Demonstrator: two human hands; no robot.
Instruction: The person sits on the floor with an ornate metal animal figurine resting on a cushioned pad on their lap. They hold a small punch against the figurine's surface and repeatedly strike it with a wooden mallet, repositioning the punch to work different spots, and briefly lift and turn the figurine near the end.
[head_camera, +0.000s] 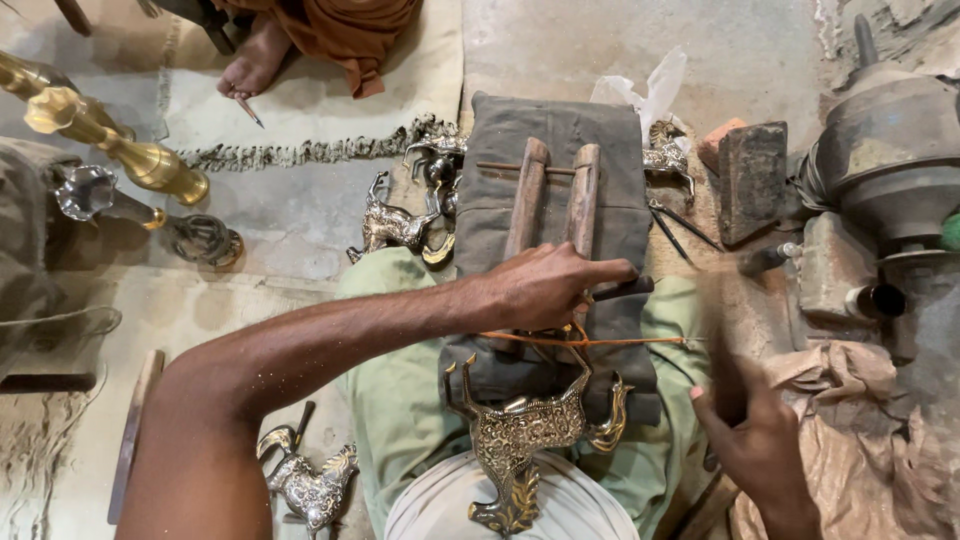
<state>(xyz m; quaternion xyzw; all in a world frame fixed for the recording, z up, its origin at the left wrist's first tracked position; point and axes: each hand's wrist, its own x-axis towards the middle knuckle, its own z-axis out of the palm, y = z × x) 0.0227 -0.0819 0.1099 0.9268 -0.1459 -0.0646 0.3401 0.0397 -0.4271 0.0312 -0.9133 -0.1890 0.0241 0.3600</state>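
My left hand (548, 285) reaches across my lap and grips a thin dark tool (625, 289), pressing near the legs of a brass deer figure (522, 435). The figure lies on a dark grey folded cloth (560, 130) over two wooden bars (553, 195). An orange cord (620, 342) crosses the figure's legs. My right hand (752, 435) sits at the lower right, blurred, fingers curled around a dark handle (727, 385); what the handle belongs to is not clear.
Several brass animal figures (395, 222) lie beyond the cloth, and another one (310, 487) by my left knee. Brass stands (130, 150) lie at left. A dark block (752, 180) and a metal vessel (890, 150) sit at right. Another person's foot (255, 60) shows at top.
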